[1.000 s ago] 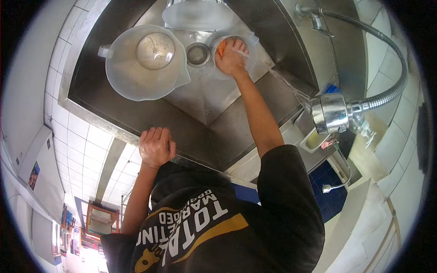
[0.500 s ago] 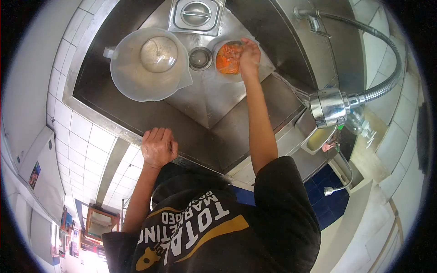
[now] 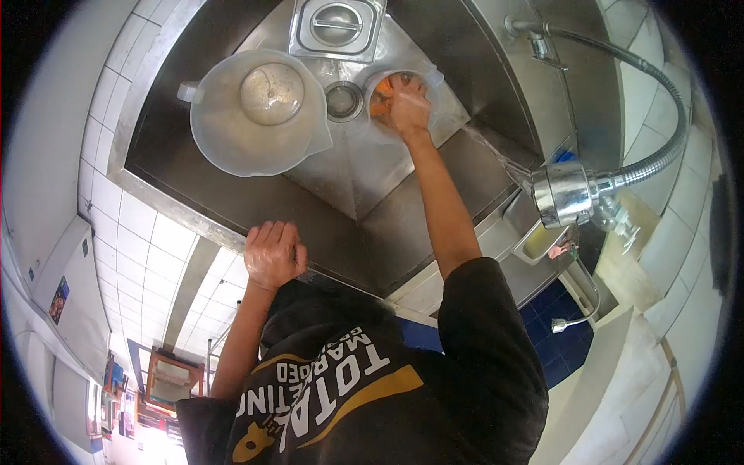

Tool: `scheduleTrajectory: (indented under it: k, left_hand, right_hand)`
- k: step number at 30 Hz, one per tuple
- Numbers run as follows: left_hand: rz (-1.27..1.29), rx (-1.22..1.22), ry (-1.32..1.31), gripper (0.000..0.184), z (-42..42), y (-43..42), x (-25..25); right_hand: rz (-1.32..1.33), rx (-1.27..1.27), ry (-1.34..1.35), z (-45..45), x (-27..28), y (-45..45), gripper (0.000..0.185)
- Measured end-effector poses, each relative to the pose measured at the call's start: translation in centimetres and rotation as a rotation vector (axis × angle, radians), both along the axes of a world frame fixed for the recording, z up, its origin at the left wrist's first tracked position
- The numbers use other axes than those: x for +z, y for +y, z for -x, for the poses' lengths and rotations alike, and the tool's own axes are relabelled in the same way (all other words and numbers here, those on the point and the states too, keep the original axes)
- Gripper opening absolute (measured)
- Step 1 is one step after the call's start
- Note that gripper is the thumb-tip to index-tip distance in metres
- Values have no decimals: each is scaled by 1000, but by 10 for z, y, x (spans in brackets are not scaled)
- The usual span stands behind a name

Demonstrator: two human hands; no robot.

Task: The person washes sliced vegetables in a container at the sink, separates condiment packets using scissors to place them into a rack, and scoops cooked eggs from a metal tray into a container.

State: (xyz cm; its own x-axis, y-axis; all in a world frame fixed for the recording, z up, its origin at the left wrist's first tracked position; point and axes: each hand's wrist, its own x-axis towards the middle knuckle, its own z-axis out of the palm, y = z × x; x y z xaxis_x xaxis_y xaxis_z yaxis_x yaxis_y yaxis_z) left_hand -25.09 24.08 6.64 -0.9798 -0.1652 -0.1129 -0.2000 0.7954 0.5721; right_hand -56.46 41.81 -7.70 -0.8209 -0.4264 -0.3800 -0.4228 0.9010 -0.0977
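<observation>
My right hand [image 3: 408, 108] reaches down inside a translucent plastic container [image 3: 438, 77] at the bottom of the sink. Orange material [image 3: 380, 106] shows in the container around my fingers; its kind is unclear. The fingers are bent, and their tips are partly hidden. My left hand [image 3: 273, 254] is wet and curled into a fist, resting at the sink's front edge, with nothing visible in it. Left of the container sits a large translucent jug [image 3: 221, 139] with a handle and a spout, a round clear shape showing inside it.
A round drain [image 3: 343, 101] lies between the jug and the container. Behind it is a metal pan lid [image 3: 335, 27] with a recessed handle. Water runs from a chrome spray head [image 3: 559, 194] on a flexible hose at the right, near a clear pump bottle [image 3: 612, 215].
My right hand has moved from the container's right rim down into it, now covering much of the orange material. My left hand stays at the sink edge.
</observation>
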Motion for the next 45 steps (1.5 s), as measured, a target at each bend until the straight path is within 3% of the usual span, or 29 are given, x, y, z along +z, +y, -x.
scheduleTrajectory:
  k: [5, 7, 11, 17, 19, 23, 26, 28, 32, 34, 38, 40, 43, 45]
  left_hand:
    - [-8, -9, -28, 12, -4, -1, -2]
    - [-19, -21, -34, 12, -4, -2, -3]
    - [-4, -24, -15, 12, -3, -1, -3]
    - [2, -36, -50, 11, -1, 0, 0]
    - [12, -42, -43, 11, 1, -1, 1]
    - [7, -24, -21, 11, -2, 1, 2]
    - [8, -6, -10, 11, -2, 0, 2]
    - [1, -3, -16, 11, -1, -1, 2]
    - [0, -8, -32, 12, -1, 2, 0]
    - [4, -9, -49, 12, -2, 1, 0]
    - [12, -31, -58, 13, -3, 4, -1]
    - [21, -30, -30, 13, 5, 2, -2]
    - [-7, -48, -84, 12, 5, 2, 0]
    - [71, -58, -118, 14, 2, 3, -2]
  right_hand:
    - [27, 44, 20, -7, 33, 8, 70]
    - [143, -92, -61, -10, 62, 2, 68]
    - [301, 27, 98, -18, 23, 7, 69]
    - [66, 0, 115, -20, -35, -6, 57]
    - [-63, 8, 101, -14, -41, -7, 55]
    - [-24, 32, 41, -13, -23, -6, 54]
    - [166, 4, -65, -13, 4, -2, 66]
    - [400, -26, 76, -17, 5, 9, 79]
    - [352, -307, 18, -27, -27, -8, 83]
    - [135, -410, 61, -31, -29, -26, 81]
    - [15, -374, -164, -26, -45, -26, 63]
    - [-3, -303, 186, -27, -57, -27, 61]
    - [26, -226, 284, -24, -59, -21, 56]
    - [41, -197, 205, -17, -44, -21, 55]
